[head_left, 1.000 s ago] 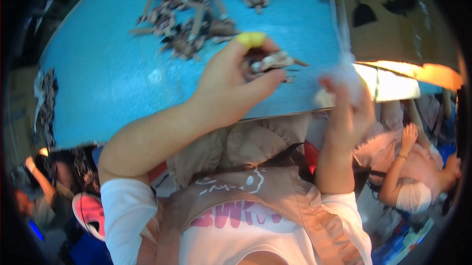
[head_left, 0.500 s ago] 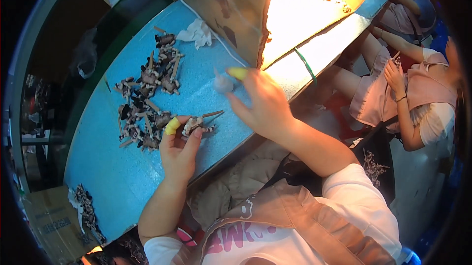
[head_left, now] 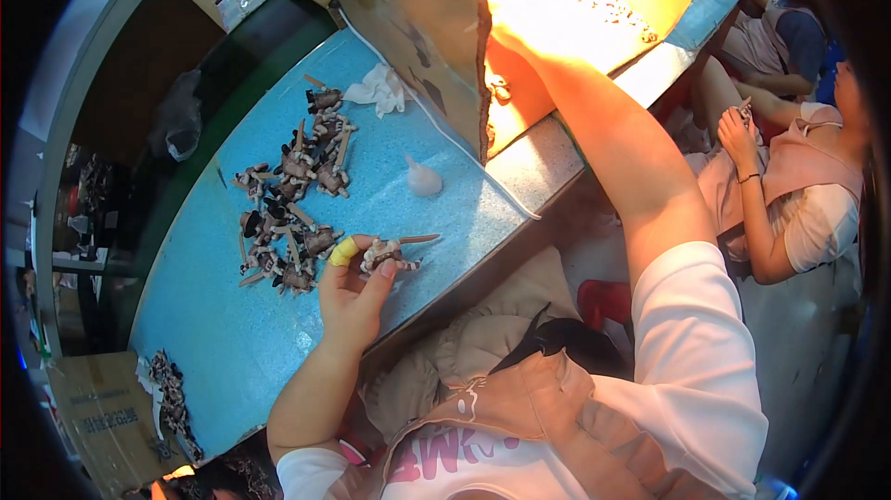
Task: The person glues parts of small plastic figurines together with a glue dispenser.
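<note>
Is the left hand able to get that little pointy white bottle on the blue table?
Probably yes: the pointy white bottle stands nearby, with only bare blue tabletop between. But the left hand pinches a figurine, which might need putting down first.

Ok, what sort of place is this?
Probably a small workshop or factory floor for handwork: many similar figurines lie piled on a blue table, a cardboard box glows inside, and a co-worker sits nearby.
</note>
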A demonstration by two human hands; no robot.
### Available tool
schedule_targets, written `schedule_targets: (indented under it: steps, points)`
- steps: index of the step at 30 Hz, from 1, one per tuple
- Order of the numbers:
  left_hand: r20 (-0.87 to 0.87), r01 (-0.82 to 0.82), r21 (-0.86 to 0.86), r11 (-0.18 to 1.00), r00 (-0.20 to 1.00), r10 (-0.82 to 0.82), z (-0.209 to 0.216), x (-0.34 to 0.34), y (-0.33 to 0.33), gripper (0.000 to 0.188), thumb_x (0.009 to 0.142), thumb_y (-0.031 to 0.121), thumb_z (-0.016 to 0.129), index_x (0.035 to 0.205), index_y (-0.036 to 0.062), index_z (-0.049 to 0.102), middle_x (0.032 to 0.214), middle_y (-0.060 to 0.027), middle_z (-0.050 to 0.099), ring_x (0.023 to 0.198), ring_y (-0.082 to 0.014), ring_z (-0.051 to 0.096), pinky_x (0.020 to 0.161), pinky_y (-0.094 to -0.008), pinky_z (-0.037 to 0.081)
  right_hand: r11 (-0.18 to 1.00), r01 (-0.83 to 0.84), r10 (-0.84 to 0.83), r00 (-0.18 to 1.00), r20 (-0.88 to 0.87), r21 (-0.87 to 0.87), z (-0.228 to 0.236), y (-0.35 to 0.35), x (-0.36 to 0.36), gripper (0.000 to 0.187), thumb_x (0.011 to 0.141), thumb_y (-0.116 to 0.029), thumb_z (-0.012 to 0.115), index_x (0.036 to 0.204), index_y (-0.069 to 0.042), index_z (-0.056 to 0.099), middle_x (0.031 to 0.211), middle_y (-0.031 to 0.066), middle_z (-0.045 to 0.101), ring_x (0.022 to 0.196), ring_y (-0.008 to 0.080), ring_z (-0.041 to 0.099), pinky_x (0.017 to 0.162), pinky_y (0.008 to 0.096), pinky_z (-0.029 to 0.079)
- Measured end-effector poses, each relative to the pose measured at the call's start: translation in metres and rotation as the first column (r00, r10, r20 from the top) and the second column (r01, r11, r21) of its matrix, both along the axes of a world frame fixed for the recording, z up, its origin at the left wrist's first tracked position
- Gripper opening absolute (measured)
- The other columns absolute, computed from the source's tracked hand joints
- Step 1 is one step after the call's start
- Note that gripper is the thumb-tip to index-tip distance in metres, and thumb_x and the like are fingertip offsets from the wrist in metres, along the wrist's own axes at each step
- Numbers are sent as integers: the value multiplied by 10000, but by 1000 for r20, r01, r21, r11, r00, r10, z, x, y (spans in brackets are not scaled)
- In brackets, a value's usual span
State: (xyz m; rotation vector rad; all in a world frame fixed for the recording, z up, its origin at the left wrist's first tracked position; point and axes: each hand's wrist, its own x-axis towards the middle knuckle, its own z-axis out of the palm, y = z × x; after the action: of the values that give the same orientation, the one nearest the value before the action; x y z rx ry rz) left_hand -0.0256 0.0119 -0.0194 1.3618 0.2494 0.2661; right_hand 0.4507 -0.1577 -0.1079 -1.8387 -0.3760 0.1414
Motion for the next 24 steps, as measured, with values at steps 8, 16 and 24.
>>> schedule_targets:
  steps: [8, 16, 24]
  points:
    - [38, 78, -158, 984, 997, -73, 13, -8, -1, 336, 842, -20, 593, 1157, 7, 476, 1078, -100, 570, 940, -155, 568, 821, -278, 471, 892, -201, 87, 955, 283, 405, 111, -36, -202, 258, 830, -58, 617, 1064, 2, 528, 852, 124, 640, 841, 181, 627, 743, 280, 507]
    - [64, 247, -285, 926, 969, -238, 17, -5, -8, 339, 863, -20, 569, 1180, -8, 447, 1101, -108, 558, 1005, -152, 563, 836, -290, 495, 856, -303, 279, 953, 120, 418, 121, -36, -388, 212, 851, 27, 547, 1062, 44, 556, 964, 140, 613, 840, 208, 616, 792, 334, 502]
    - [-60, 230, 20, 973, 972, -228, 17, -16, -7, 347, 831, -27, 619, 1149, -2, 482, 1039, -61, 565, 936, -115, 567, 801, -240, 485, 844, -486, 369, 832, 415, 225, 121, 5, -387, 224, 793, 35, 632, 1012, 38, 585, 942, 135, 580, 804, 185, 576, 705, 289, 481]
